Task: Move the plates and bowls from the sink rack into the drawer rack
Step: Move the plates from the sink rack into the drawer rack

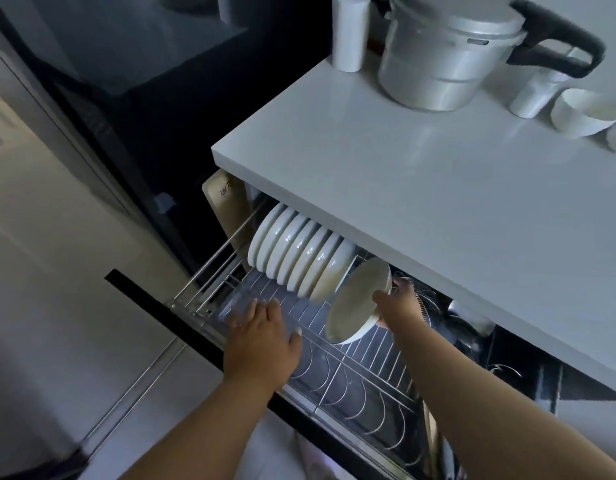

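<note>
Drawer rack (334, 372) is pulled out under the countertop (420, 188) — wire slots, approx. half unfilled toward the front. Row of white plates (296, 254) is stood on edge in the back-left slots, packed close.

One more plate (358, 299) is held tilted just right of that row, above the wires, not yet seated. It's gripped by the right hand (400, 306), thumb curled over the near rim, fingers behind. Left hand (261, 337) is spread flat, fingers straight, nothing held, over the front of the rack; contact can't be told.

Handling, judged: glazed ceramic, stiff, fairly heavy for its size, chips easily vs. steel wire and neighbouring plates, slick if wet. Best taken at the rim, thumb and fingers on opposite faces, and lowered edge-first into a slot.

Writing: a few dark chars are seen on the beige board (227, 206) at the rack's back-left — not readable. No brand made out on the pressure cooker (448, 53).
</note>
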`<state>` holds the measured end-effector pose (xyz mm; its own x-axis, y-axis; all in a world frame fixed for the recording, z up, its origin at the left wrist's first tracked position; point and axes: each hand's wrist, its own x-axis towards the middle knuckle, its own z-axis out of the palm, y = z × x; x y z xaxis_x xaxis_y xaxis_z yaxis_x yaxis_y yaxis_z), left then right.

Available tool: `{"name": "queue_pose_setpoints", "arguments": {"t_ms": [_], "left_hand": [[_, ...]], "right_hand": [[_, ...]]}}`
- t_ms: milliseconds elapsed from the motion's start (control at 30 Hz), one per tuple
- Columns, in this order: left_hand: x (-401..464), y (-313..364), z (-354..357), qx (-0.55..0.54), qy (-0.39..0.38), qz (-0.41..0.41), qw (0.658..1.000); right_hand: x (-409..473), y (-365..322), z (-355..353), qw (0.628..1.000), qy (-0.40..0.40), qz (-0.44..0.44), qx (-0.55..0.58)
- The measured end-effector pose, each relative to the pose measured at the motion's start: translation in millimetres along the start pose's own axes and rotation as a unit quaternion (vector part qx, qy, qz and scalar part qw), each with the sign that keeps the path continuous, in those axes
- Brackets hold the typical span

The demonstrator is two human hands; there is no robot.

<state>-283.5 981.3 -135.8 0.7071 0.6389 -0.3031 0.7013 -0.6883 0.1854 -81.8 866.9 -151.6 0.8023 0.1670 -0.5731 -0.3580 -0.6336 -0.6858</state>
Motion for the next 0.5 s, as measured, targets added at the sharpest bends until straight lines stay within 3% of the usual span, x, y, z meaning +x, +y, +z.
{"name": "queue_pose_setpoints", "arguments": {"t_ms": [500], "left_hand": [[-1, -1, -1, -0.01, 0.008, -0.009, 1.0]], "right_hand": [[39, -25, 41, 0.99, 0.013, -0.023, -0.137]]}}
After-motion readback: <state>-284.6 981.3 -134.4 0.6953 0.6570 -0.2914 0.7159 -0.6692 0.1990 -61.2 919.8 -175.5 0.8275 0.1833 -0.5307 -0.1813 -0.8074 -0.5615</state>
